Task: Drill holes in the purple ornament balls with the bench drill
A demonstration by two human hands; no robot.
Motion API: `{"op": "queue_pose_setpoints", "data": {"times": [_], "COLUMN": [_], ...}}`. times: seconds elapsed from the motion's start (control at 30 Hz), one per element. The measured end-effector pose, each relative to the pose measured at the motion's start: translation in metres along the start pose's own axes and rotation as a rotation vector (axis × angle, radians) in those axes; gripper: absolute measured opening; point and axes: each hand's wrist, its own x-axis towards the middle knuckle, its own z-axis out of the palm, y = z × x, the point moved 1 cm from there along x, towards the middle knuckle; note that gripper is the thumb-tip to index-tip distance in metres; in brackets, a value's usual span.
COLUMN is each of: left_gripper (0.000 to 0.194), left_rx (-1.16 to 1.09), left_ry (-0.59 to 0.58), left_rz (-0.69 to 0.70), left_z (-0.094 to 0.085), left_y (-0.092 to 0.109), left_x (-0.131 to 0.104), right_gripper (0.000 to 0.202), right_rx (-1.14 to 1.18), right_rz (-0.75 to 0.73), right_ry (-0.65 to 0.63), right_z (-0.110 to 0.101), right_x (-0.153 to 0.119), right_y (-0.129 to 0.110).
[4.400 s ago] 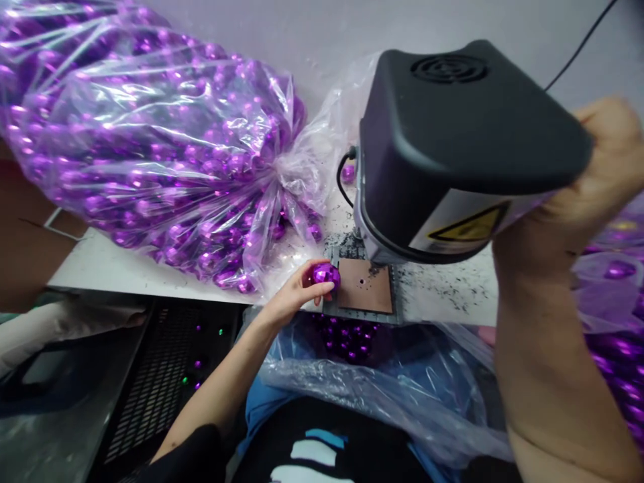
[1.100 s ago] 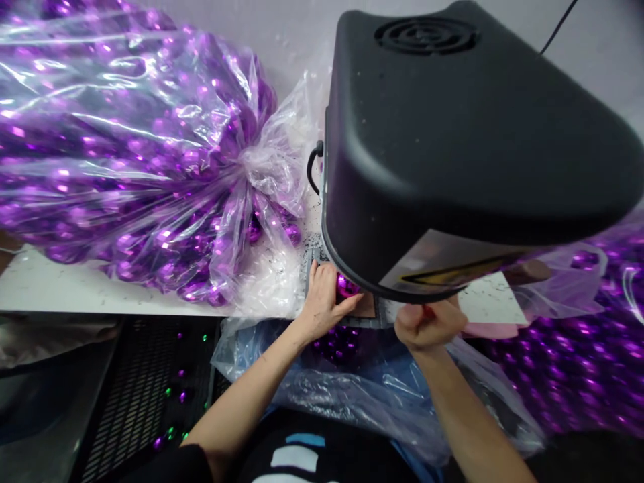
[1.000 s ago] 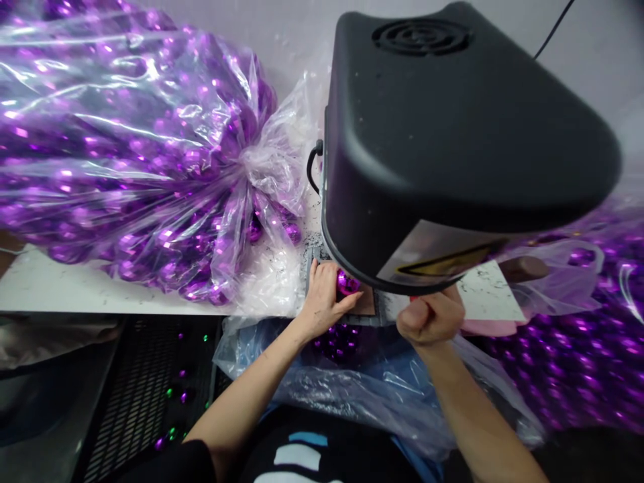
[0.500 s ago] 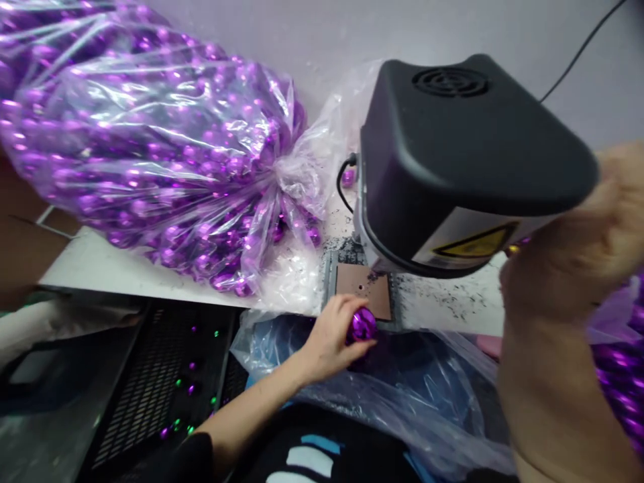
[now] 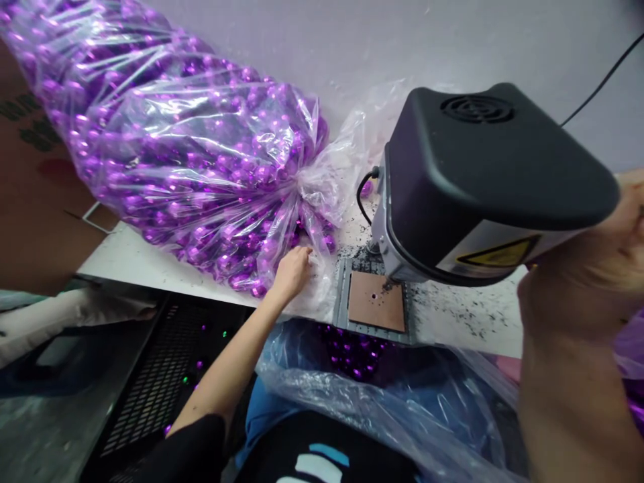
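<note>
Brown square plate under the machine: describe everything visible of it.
The brown square plate is thin and matte, perhaps wood or board. A small dark hole sits near its middle, with specks around it and more dark debris at its far right corner. It lies flat on the grey base, beside the black machine head; neither hand touches it.

Looked like smooth, matt plastic on the housing (image 5: 503, 161). Showed thin, crinkled, glossy plastic on the bag (image 5: 201, 127), shiny metallic finish on the balls (image 5: 258, 288), dull flatness on the pad (image 5: 375, 314).
</note>
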Motion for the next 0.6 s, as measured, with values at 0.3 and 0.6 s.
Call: {"op": "queue_pose_setpoints", "data": {"times": [0.3, 0.6], "left_gripper": [0.055, 0.056], "left_rx": [-0.005, -0.965], "left_ry": [-0.132, -0.085], "left_rz": [-0.001, -0.325], "left_z": [0.03, -0.027], "left_y": [0.006, 0.003], "left_x": [0.046, -0.02], "right_gripper": [0.06, 0.06], "right_rx": [-0.042, 0.016], "right_rz": [-0.032, 0.036], "right_ry": [-0.016, -0.029], "right_z": [0.001, 0.001], "right_x": [0.003, 0.003], "right_y": [-0.005, 0.002]}}
